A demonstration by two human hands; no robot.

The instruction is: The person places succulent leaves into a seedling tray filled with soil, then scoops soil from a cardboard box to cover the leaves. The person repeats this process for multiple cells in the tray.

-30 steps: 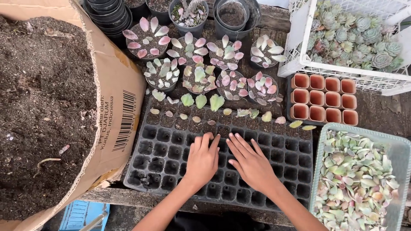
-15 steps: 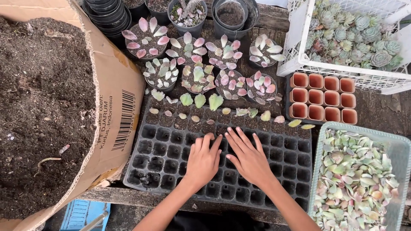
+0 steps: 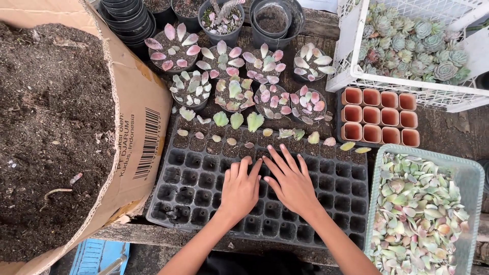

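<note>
Both hands lie flat on a black seedling tray that rests on a worn wooden surface. The left hand and the right hand are side by side near the tray's middle, palms down, fingers spread wide and holding nothing — the fingertips reach toward the line where the empty cells meet the soil-filled rows. Those filled rows at the tray's far edge carry single succulent leaves, green and pale pink, laid one to a cell. Beyond the tray stand small round pots of leaf cuttings fanned out in pink and cream, and behind them a stack of empty black pots. At the left an open cardboard box is heaped with dark soil. At the right, a block of small terracotta-coloured square pots sits just beside the tray, a white crate of grey-green rosette succulents behind it, and a pale green basket of loose leaves in front.
</note>
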